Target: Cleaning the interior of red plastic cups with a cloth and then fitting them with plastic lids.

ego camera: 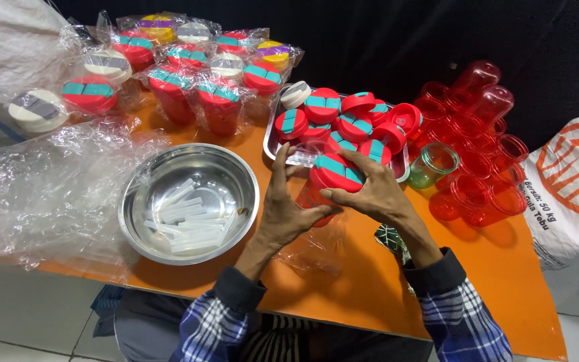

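A red plastic jar (pixel 315 198) with a red and teal lid (pixel 338 171) stands on the orange table (pixel 477 268). My right hand (pixel 370 188) presses down on the lid from above. At the jar's left side, my left hand (pixel 288 204) grips its body. A crumpled clear plastic bag (pixel 309 251) lies under and in front of the jar.
A metal tray (pixel 289 155) piled with several red and teal lids sits just behind the jar. A steel bowl (pixel 143 228) of clear straws is at left. Stacked open red jars (pixel 477 134) lie at right, bagged lidded jars (pixel 219 100) at the back, clear plastic sheeting (pixel 41 194) far left.
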